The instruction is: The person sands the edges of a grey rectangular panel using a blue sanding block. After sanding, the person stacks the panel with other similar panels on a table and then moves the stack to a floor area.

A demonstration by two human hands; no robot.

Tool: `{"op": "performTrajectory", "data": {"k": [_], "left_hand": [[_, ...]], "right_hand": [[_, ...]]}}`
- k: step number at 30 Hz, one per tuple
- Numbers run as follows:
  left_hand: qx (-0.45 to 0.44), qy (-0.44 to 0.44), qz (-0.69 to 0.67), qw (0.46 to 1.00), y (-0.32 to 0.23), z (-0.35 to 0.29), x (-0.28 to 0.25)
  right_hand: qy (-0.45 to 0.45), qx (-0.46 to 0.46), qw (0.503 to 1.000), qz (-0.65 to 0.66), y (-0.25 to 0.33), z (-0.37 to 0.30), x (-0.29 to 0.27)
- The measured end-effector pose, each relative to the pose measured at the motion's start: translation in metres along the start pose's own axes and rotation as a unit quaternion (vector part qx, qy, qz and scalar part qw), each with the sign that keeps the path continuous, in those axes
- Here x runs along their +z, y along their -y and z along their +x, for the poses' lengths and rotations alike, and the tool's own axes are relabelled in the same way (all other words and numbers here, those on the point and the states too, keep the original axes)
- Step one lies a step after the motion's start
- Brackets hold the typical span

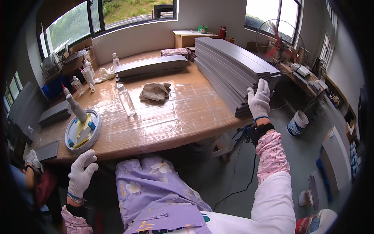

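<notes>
My right hand (260,102), in a white knit glove, is raised at the near end of a tall stack of grey panels (226,66). Its fingers are stretched out with the thumb apart; whether it touches the panels I cannot tell. Off the table's front edge, my left hand (81,175) hangs in a matching glove, fingers loosely bent, thumb apart, nothing held. Beyond it on the table lies a round white lid (97,134) carrying a squeeze bottle (76,109), a yellow piece and small blue blocks. A clear bottle (126,100) and a crumpled rag (155,91) rest mid-table.
A shorter pile of grey panels (152,65) lies at the table's back. Several bottles (89,68) stand at the far left. A co-worker's gloved hand (34,160) shows at the left edge. On the right are a floor fan (278,46), a bucket (297,123) and a black cable (241,190).
</notes>
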State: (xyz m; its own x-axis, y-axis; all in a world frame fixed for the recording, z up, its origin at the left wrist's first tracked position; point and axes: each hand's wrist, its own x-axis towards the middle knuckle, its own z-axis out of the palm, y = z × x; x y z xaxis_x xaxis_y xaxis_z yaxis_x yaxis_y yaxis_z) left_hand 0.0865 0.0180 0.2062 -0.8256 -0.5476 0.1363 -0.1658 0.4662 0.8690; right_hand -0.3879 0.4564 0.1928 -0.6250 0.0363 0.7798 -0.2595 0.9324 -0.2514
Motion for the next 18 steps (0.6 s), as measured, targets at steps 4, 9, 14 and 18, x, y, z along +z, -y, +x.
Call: {"op": "performTrajectory", "data": {"k": [4, 9, 14, 18], "left_hand": [[-0.009, 0.009, 0.006, 1.000, 0.000, -0.002, 0.009], [0.031, 0.057, 0.000, 0.998, 0.003, 0.008, 0.028], [0.010, 0.095, 0.019, 0.995, -0.007, 0.020, 0.050], [0.090, 0.125, 0.104, 0.983, 0.021, 0.052, 0.086]], "right_hand": [[0.252, -0.005, 0.961, 0.117, -0.024, -0.122, -0.016], [0.710, 0.019, 0.703, -0.003, -0.061, -0.294, -0.051], [0.820, 0.020, 0.572, -0.005, -0.075, -0.463, -0.087], [0.859, 0.029, 0.511, 0.022, -0.055, -0.520, -0.100]]}}
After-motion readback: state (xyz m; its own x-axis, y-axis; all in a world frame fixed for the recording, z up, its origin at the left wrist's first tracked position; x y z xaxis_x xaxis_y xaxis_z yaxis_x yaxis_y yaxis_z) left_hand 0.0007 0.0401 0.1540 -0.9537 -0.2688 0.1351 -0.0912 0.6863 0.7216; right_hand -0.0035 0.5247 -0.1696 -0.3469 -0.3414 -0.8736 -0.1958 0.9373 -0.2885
